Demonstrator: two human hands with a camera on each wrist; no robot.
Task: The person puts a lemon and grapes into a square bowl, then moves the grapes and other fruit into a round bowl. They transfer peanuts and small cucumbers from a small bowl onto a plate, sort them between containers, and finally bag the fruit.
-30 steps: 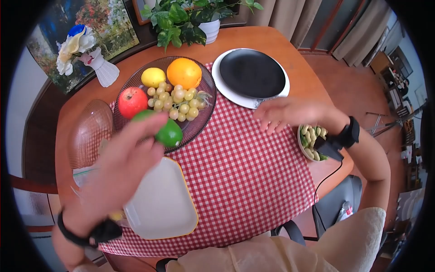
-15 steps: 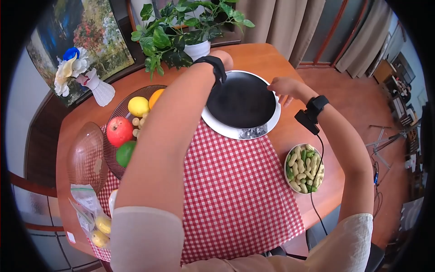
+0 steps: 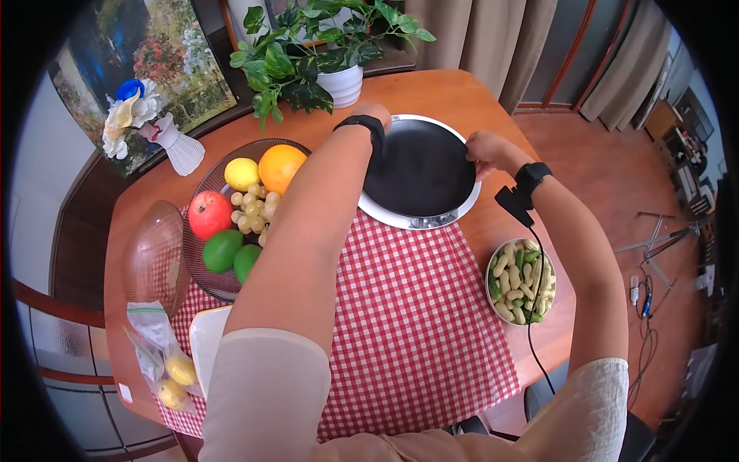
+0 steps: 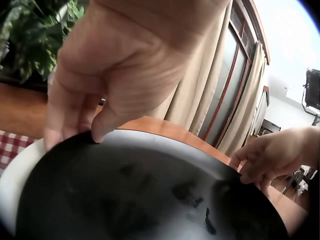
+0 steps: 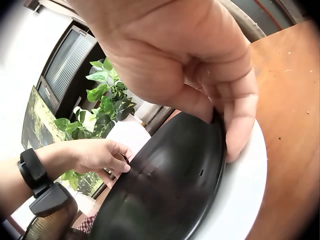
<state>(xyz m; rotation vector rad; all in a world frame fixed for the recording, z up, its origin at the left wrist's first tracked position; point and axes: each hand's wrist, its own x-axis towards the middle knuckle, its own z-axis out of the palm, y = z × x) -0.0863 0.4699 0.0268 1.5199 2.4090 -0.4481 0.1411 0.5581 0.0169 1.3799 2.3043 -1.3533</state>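
A round black plate (image 3: 419, 173) sits over a larger white plate (image 5: 252, 187), whose shiny front edge shows in the head view. My left hand (image 4: 120, 70) pinches the black plate's far-left rim, thumb inside and fingers outside. On the right side, my right hand (image 5: 200, 65) grips the same rim, its thumb over the inner edge and its fingers down the outside. In the head view my left forearm reaches across the table, and the left hand (image 3: 375, 115) is partly hidden behind its wristband.
Left of the plates stands a glass bowl (image 3: 202, 266) of fruit, partly behind my arm. A bowl of peanuts and green pods (image 3: 514, 281) is near my right arm, a cable hanging over it. A potted plant (image 3: 339, 86) stands behind; a tray (image 3: 204, 339) lies front left.
My left hand has crossed from above the fruit and tray to the black plate's far-left rim. My right hand has moved from the plates' near side to the right rim and now grips it.
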